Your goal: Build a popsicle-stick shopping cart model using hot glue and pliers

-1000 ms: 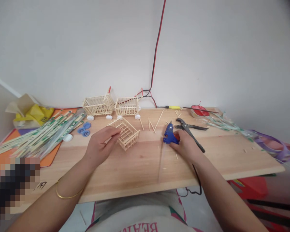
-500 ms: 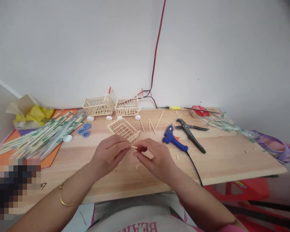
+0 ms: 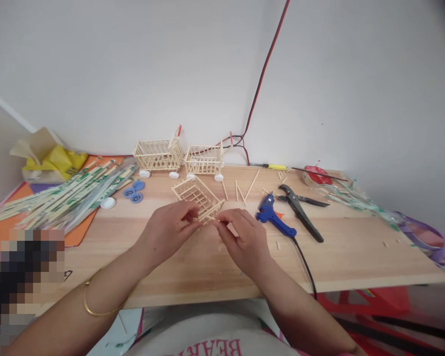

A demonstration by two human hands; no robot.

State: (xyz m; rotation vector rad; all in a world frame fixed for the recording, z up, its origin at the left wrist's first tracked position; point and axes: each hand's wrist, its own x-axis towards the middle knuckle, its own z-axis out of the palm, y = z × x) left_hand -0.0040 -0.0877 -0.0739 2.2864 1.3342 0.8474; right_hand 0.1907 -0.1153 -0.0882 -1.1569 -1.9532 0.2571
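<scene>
A small open basket [image 3: 197, 194] built of thin wooden sticks lies in front of me on the table, its near end between my hands. My left hand [image 3: 172, 230] is at its near left corner, thumb and index finger around the frame; the exact contact is partly hidden. Between the thumb and fingers of my right hand [image 3: 243, 236] is a short wooden stick [image 3: 211, 218], which meets the basket's near edge. To the right lies a blue glue gun [image 3: 270, 212] with a black cable. Black-handled cutters [image 3: 300, 212] rest beyond it.
Two finished-looking stick carts [image 3: 158, 155] with white wheels stand by the wall. Bagged sticks [image 3: 74, 195], blue caps [image 3: 136, 190] and a white cap [image 3: 108, 202] are at left. Loose sticks [image 3: 250, 187], a yellow-handled tool [image 3: 274, 167] and a red pincushion-like item [image 3: 316, 175] lie at the back.
The camera view has shifted a little. My left fingers have come away from the short stick toward the basket corner, while my right fingers now pinch the stick against the basket's near edge.
</scene>
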